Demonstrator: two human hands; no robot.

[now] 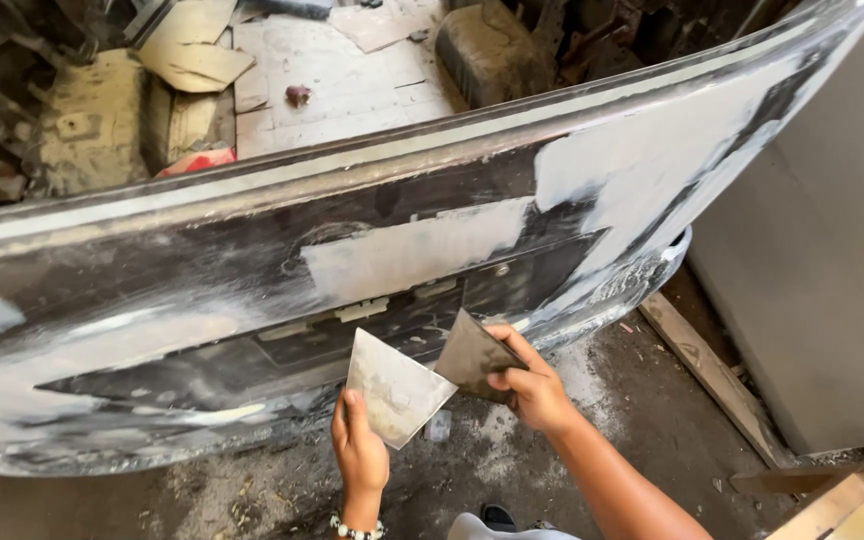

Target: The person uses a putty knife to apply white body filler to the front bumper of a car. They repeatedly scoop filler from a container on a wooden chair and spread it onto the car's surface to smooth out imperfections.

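Two hands: left hand [358, 448] pinches light scraper [395, 388]; right hand [530, 386] grips dark scraper [470, 352].

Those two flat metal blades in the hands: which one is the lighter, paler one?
The one in the left hand: the pale grey blade. The right hand holds the darker, brownish blade.

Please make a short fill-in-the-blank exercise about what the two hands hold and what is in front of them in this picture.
1. Each of the hands holds a flat metal ____.
2. The left hand wears a beaded ____ on its wrist.
3. The scraper in the right hand is ____ in colour than the left scraper.
4. The dark body panel bears patches of pale ____.

Missing words: scraper; bracelet; darker; filler
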